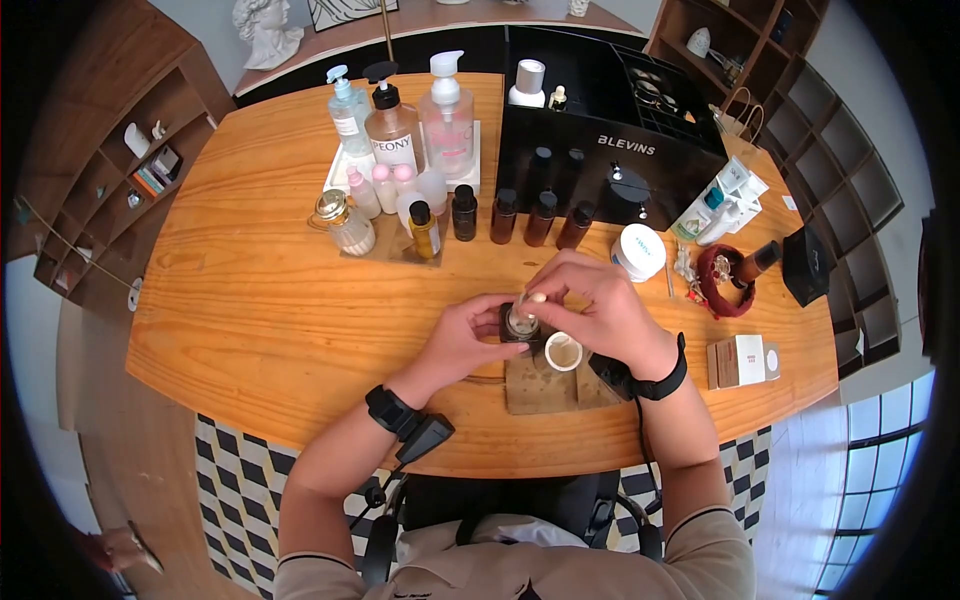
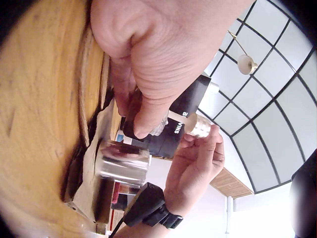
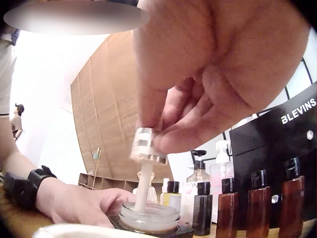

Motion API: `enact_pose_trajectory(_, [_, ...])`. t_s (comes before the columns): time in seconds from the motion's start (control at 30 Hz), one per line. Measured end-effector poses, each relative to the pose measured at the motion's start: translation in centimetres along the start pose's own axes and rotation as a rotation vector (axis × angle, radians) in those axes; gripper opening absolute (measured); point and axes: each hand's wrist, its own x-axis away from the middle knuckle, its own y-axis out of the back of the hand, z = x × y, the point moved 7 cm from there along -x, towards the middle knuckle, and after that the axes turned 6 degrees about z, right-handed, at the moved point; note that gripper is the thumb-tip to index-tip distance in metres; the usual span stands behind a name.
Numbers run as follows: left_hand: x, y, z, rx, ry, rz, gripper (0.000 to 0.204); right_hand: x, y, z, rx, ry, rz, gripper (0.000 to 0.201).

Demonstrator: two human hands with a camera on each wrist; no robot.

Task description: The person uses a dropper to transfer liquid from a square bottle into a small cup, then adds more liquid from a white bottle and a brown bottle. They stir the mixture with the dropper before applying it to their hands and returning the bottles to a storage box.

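Note:
My left hand [image 1: 465, 338] grips a dark square-based glass jar [image 3: 150, 216] low on the table, thumb on its near side. Over it, my right hand [image 1: 600, 300] pinches a silver-and-white cap [image 3: 148, 145] between thumb and fingertips. From this cap a pale stem [image 3: 144, 186] points down into the jar's round mouth, tilted slightly. Just right of the jar stands a small open tub [image 1: 563, 351] with a white rim; its shiny silver side [image 2: 124, 163] shows in the left wrist view. Flattened brown cardboard [image 1: 538, 392] lies under and in front of the tub.
Several dark bottles [image 1: 540, 220] stand in a row before a black BLEVINS case [image 1: 640, 165]. Pump bottles [image 1: 394, 135] occupy a white tray at back left. To the right are a white-lidded jar [image 1: 638, 252], a red ring-shaped holder [image 1: 722, 283] and a small white box [image 1: 738, 361].

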Motion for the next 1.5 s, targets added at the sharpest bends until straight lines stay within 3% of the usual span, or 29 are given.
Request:
enact_pose_trajectory(0.07, [0.0, 0.0, 0.0, -0.003, 0.004, -0.009, 0.057, 0.1, 0.7, 0.2, 0.016, 0.021, -0.059, 0.011])
enact_pose_trajectory(0.13, [0.0, 0.0, -0.2, -0.011, -0.002, -0.011, 0.057, 0.5, 0.8, -0.7, 0.085, -0.142, 0.041, 0.01])
enact_pose_trajectory(0.17, [0.0, -0.1, -0.3, -0.011, -0.002, -0.01, 0.057, 0.5, 0.6, -0.6, 0.085, -0.143, 0.041, 0.01])
enact_pose_trajectory(0.27, [0.0, -0.1, -0.2, -0.005, 0.011, -0.006, 0.057, 0.0, -0.3, 0.0, -0.003, -0.054, 0.084, 0.01])
enact_pose_trajectory(0.33, [-0.1, 0.1, 0.2, 0.003, -0.004, -0.006, 0.058, 0.0, 0.4, 0.1, 0.021, 0.023, -0.063, 0.011])
enact_pose_trajectory(0.43, [0.0, 0.0, -0.1, -0.019, 0.0, -0.011, 0.058, 0.4, 0.6, -0.7, 0.084, -0.135, 0.042, 0.012])
enact_pose_trajectory(0.57, [0.0, -0.1, -0.2, -0.004, -0.001, -0.004, 0.058, 0.1, -0.3, -0.1, -0.002, -0.051, 0.062, 0.013])
enact_pose_trajectory(0.63, [0.0, 0.0, 0.0, 0.009, 0.001, -0.006, 0.058, 0.0, 0.3, 0.1, 0.004, 0.032, -0.066, 0.014])
enact_pose_trajectory(0.77, [0.0, 0.0, -0.1, -0.002, 0.001, -0.005, 0.058, 0.4, 0.8, -0.3, 0.1, -0.08, -0.006, 0.014])
enact_pose_trajectory(0.83, [0.0, -0.1, -0.1, -0.001, 0.003, -0.001, 0.058, 0.2, -0.1, 0.0, -0.006, -0.068, 0.069, 0.015])
enact_pose_trajectory(0.93, [0.0, 0.0, 0.0, -0.004, 0.013, -0.009, 0.059, 0.0, 0.0, -0.2, -0.031, 0.041, -0.063, 0.015])
enact_pose_trajectory(1.03, [0.0, -0.1, -0.3, -0.018, -0.008, -0.001, 0.059, 0.4, 0.7, -0.6, 0.085, -0.087, -0.01, 0.015])
enact_pose_trajectory(1.17, [0.0, 0.0, -0.2, -0.021, 0.018, -0.009, 0.058, 0.2, -0.1, -0.6, 0.032, -0.078, 0.068, 0.013])
enact_pose_trajectory(1.23, [0.0, 0.0, -0.1, -0.01, 0.017, -0.018, 0.058, 0.0, 0.1, -0.2, -0.009, 0.042, -0.062, 0.015])
enact_pose_trajectory(1.43, [-0.1, 0.0, -0.2, -0.017, 0.001, -0.012, 0.059, 0.3, 0.2, -0.4, -0.011, -0.1, 0.049, 0.012])
enact_pose_trajectory(1.5, [0.0, 0.1, -0.1, -0.018, 0.007, -0.012, 0.059, 0.1, 0.0, -0.5, -0.007, -0.007, -0.002, 0.012])
